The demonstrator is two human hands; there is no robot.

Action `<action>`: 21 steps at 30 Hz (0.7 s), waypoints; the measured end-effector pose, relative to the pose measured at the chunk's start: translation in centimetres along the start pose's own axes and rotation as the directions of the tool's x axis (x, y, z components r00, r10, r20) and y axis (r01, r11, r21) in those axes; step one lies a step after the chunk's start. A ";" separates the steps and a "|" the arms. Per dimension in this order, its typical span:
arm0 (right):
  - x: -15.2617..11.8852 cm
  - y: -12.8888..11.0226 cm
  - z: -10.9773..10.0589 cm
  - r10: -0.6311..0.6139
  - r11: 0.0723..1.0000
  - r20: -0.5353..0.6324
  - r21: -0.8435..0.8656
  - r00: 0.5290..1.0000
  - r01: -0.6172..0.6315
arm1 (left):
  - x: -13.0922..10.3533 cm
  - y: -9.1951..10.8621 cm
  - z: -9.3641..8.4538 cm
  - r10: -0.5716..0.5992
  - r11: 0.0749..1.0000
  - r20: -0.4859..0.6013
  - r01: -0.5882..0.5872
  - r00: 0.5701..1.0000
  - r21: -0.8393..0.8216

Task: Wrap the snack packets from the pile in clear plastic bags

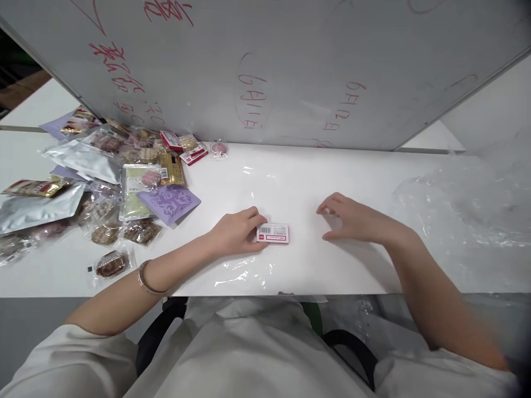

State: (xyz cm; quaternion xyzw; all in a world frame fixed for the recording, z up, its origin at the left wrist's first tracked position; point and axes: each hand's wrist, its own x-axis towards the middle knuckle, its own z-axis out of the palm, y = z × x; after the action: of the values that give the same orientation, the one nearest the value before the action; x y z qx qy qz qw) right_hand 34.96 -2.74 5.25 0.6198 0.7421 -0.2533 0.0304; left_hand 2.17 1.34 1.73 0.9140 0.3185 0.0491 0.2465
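Observation:
My left hand (240, 231) is closed on the left end of a small white and red box (272, 233) with a barcode on its upper face. The box is at the table's surface, its printed side up. Under and around it lies clear, shiny plastic (240, 276); whether this is a bag or a sheet I cannot tell. To the right, apart from the box, my right hand (352, 220) is open, thumb and fingers spread with nothing between them.
Wrapped snacks and pouches crowd the left, including a purple packet (172, 203), a silver pouch (85, 155) and a gold packet (172, 168). Crumpled clear plastic (464, 215) covers the table's right side. A whiteboard (290, 72) with red writing stands along the back.

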 end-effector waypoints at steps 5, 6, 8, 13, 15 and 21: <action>-2.2 -0.2 2.8 -0.285 0.957 -0.152 -0.102 0.946 0.272 | 0.4 -0.2 1.0 0.226 0.968 -0.045 -0.230 0.973 -0.097; -2.3 0.0 3.3 -0.324 0.944 -0.177 -0.123 0.929 0.305 | 0.4 -0.2 0.9 0.226 0.966 -0.008 -0.226 0.974 -0.124; -2.6 0.5 3.9 -0.403 0.913 -0.202 -0.164 0.893 0.375 | 0.5 -0.2 0.6 0.199 0.972 0.073 -0.187 0.977 -0.145; -3.2 0.9 4.0 -0.449 0.891 -0.169 -0.165 0.877 0.424 | 0.6 -0.3 0.0 0.136 0.985 0.143 -0.119 0.980 -0.124; -3.2 0.7 3.8 -0.467 0.881 -0.150 -0.167 0.872 0.443 | 0.7 -0.3 0.0 0.115 0.989 0.144 -0.100 0.983 -0.109; -2.1 -0.2 3.7 -0.566 0.816 -0.066 -0.184 0.822 0.547 | 0.2 -0.2 -0.5 0.034 0.998 0.135 -0.027 0.990 -0.052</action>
State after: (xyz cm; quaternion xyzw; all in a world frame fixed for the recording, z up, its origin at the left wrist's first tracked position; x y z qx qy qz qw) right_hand 34.23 -6.23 2.83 0.3850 0.9090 -0.1549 -0.0398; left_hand 2.09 1.84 2.04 0.9135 0.2858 -0.0014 0.2895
